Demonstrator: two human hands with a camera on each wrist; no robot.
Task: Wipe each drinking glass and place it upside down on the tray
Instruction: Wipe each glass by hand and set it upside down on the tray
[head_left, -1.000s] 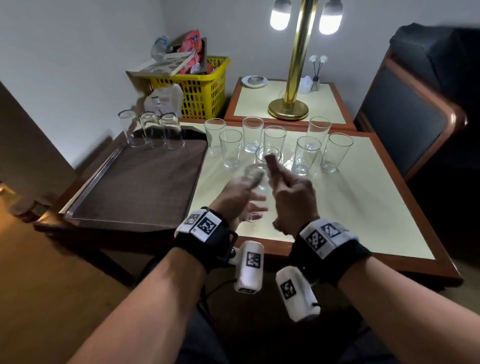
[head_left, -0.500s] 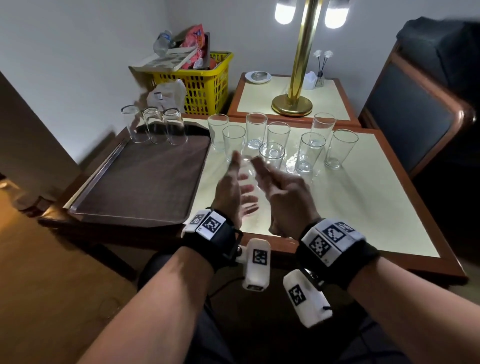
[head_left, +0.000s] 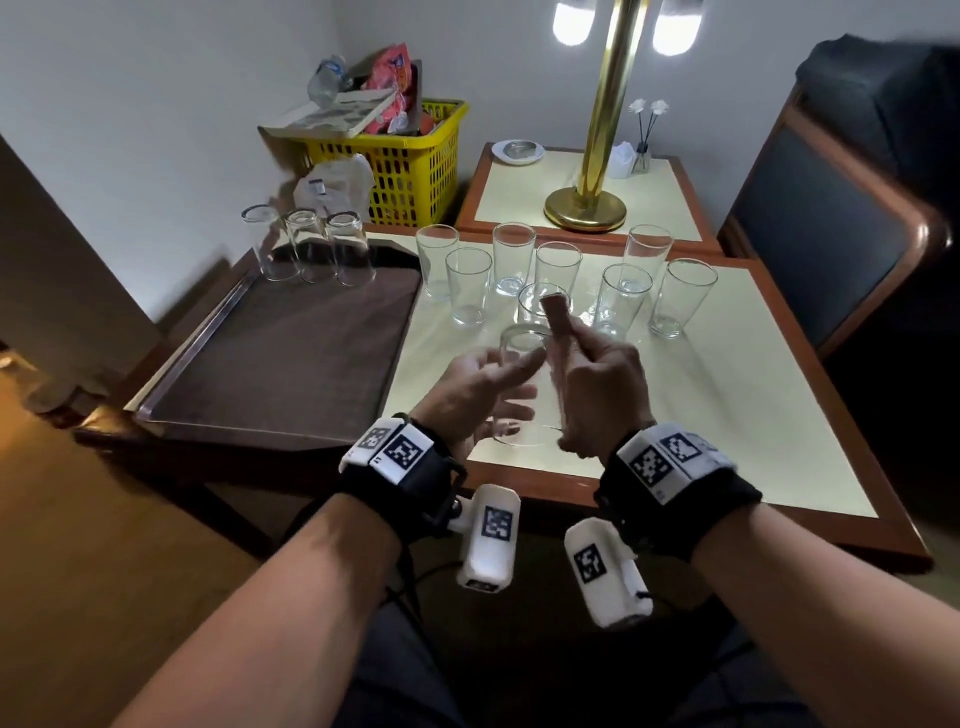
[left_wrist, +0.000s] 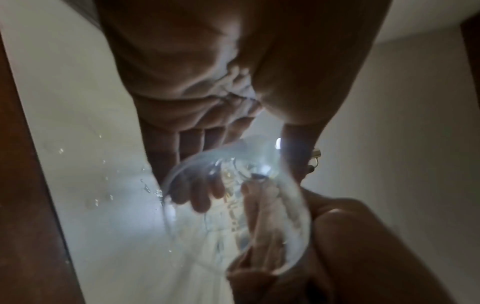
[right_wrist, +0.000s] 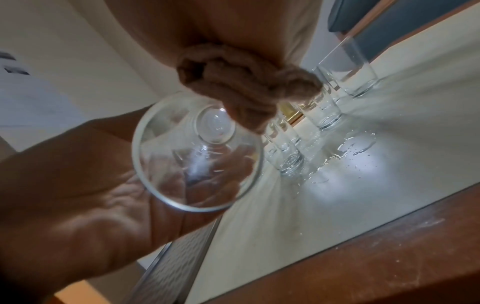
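My left hand (head_left: 483, 379) holds a clear drinking glass (head_left: 522, 384) over the near part of the cream table, base pointing away, rim (right_wrist: 197, 152) toward me. Its thumb lies across the top and the fingers curl underneath, showing through the glass (left_wrist: 233, 195). My right hand (head_left: 597, 384) grips a rolled tan cloth (head_left: 558, 322) pressed against the glass's right side; the cloth (right_wrist: 244, 82) bunches beside the rim. The dark brown tray (head_left: 270, 364) lies to the left with three upside-down glasses (head_left: 306, 249) at its far edge. Several upright glasses (head_left: 550, 270) stand behind my hands.
Water drops (right_wrist: 350, 148) lie on the tabletop near the upright glasses. A brass lamp base (head_left: 584, 210) stands on a second small table behind. A yellow basket (head_left: 410, 156) is at the back, a blue-padded chair (head_left: 831, 234) at the right. The table's wooden front edge (head_left: 675, 514) is close to my wrists.
My left hand has turned the glass, and its thumb now lies across it instead of pointing up. The cloth stays against the glass's right side.
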